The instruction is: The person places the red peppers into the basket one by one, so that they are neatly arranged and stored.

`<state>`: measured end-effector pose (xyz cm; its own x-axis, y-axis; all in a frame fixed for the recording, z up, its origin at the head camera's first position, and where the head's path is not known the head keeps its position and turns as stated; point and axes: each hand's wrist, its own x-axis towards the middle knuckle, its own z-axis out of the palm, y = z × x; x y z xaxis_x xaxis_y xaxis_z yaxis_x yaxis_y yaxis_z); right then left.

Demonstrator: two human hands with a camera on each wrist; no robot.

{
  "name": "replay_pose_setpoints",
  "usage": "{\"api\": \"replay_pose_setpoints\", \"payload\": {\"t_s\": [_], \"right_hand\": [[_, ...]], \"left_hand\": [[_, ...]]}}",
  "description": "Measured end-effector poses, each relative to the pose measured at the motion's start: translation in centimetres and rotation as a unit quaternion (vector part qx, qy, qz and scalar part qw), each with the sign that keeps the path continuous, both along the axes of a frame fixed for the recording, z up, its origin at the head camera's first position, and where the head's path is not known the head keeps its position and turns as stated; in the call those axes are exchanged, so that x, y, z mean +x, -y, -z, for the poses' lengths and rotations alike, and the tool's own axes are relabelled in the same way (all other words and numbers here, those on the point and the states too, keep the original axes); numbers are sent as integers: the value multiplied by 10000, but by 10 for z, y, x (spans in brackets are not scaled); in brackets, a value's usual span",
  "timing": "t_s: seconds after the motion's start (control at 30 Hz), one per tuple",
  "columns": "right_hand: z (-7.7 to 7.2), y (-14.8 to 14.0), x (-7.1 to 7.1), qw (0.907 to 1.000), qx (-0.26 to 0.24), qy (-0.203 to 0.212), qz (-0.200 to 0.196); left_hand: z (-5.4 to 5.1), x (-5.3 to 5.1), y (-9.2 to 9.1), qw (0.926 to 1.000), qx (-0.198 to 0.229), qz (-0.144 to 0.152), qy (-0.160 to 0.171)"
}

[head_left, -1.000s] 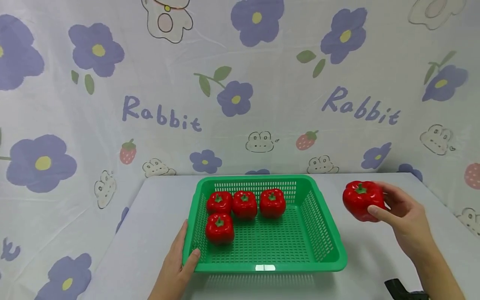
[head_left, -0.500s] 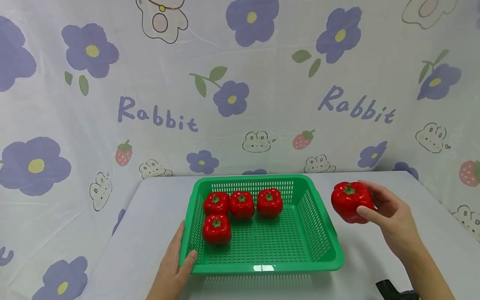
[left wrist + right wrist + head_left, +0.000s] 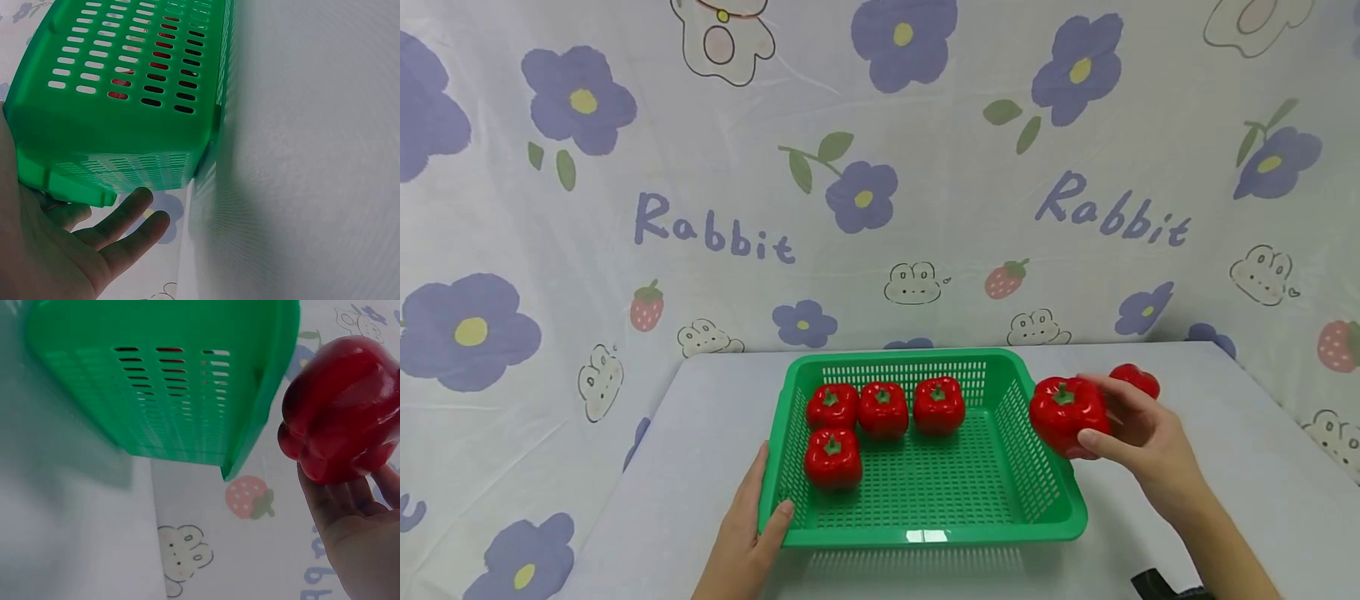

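My right hand holds a glossy red bell pepper, thumb in front and fingers behind. The pepper hangs by the right rim of a green plastic basket, its green stem up. In the right wrist view this bell pepper is raised beside the basket's outer wall. At the basket's left front corner, my left hand grips the rim, thumb over the top. The left wrist view shows its fingers outside, below the rim. Several red bell peppers stand in the basket's left and back part.
Another red bell pepper lies on the white table behind my right hand, partly hidden by it. A patterned cloth hangs behind the table. A black strap-like piece shows near my right wrist.
My right hand has carried its bell pepper leftward to the basket's right rim. The pepper behind it on the table has come into sight. My left hand stays on the rim.
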<state>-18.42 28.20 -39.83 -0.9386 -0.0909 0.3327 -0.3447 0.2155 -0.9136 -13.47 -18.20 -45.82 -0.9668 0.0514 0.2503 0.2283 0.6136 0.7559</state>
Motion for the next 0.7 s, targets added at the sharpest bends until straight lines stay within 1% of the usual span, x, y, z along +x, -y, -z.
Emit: {"api": "replay_pose_setpoints", "payload": {"t_s": [0.1, 0.23, 0.47, 0.7], "right_hand": [[0, 5, 1, 9999, 27, 3, -102], [-1, 13, 4, 9999, 107, -37, -108], [-4, 26, 9, 9994, 38, -100, -317], [-3, 43, 14, 9991, 121, 96, -387]], "left_hand": [[-1, 0, 0, 10000, 12, -11, 31], [-1, 0, 0, 9999, 30, -27, 104], [-1, 0, 0, 9998, 36, -49, 184], [-2, 0, -1, 9997, 22, -64, 220]]}}
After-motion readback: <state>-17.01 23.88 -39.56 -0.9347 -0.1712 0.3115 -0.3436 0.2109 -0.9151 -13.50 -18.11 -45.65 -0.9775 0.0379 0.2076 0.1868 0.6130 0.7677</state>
